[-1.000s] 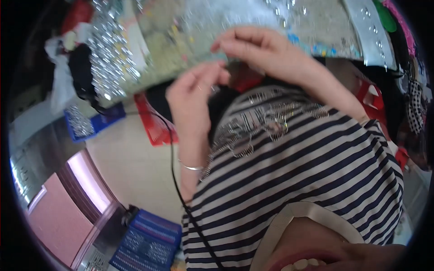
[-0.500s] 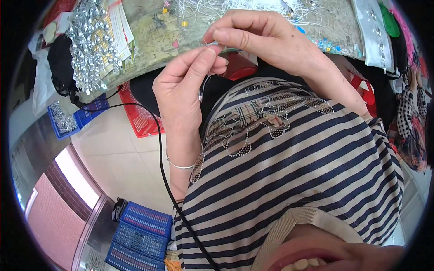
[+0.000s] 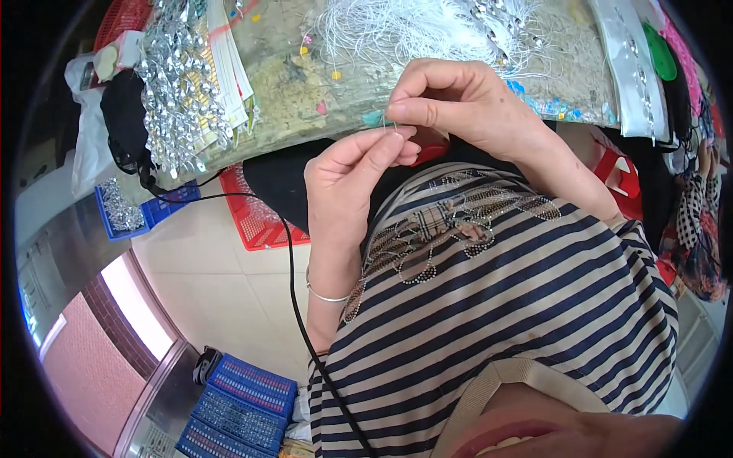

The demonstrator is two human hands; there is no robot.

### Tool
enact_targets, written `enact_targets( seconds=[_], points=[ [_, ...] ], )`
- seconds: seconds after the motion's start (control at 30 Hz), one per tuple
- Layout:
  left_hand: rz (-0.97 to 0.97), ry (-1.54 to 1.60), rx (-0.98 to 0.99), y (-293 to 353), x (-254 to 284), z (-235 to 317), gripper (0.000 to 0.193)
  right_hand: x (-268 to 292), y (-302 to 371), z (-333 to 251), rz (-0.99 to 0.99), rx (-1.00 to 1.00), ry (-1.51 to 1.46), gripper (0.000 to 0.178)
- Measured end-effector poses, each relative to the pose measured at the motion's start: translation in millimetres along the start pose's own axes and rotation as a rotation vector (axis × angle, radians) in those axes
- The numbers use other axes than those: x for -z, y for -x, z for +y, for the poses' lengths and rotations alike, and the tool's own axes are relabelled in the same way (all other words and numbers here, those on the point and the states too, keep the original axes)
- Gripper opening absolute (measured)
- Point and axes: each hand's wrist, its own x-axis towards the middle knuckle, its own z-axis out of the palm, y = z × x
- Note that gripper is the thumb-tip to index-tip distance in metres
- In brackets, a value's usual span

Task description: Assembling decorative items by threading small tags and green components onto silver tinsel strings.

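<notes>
My left hand [image 3: 347, 179] is closed in a pinch just off the near edge of the table. A thin white thread [image 3: 389, 124] runs up from its thumb and forefinger. Above it and to the right, my right hand [image 3: 467, 107] pinches the same thread between thumb and fingertips. The fingertips of both hands are close together, with a short gap between them. Anything smaller in the pinches is hidden by the fingers. A tangled heap of white threads [image 3: 405, 34] lies on the table beyond the hands, with shiny faceted beads at its right.
Strands of clear faceted beads [image 3: 179, 84] hang over the worn table's [image 3: 286, 99] left edge, beside paper strips [image 3: 227, 69]. A black cable [image 3: 292, 267] crosses left of my arm. A red basket [image 3: 263, 229] and blue trays [image 3: 237, 412] stand lower down.
Both hands sit lower and further right in the picture, as the table also shows lower. The fingertips have parted slightly, with the thread now visible between them.
</notes>
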Motion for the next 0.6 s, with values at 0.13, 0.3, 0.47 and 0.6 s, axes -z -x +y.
enact_targets(
  seconds=[0.13,0.3,0.47,0.6],
  points=[
    [0.041,-0.019,0.022,1.8,-5.1,2.0,0.018,1.6,1.9,2.9,-0.001,0.042,0.002,0.008],
    [0.006,-0.027,0.02,1.3,-5.9,1.5,0.017,4.0,1.8,4.0,-0.005,0.047,0.029,0.008],
    [-0.018,-0.021,0.066,4.3,-8.8,1.3,0.016,3.9,7.1,1.5,-0.032,-0.015,-0.047,0.007],
    [-0.015,-0.009,0.082,7.0,-10.8,0.2,0.015,2.5,11.4,3.1,-0.062,-0.055,-0.082,0.007]
  ],
)
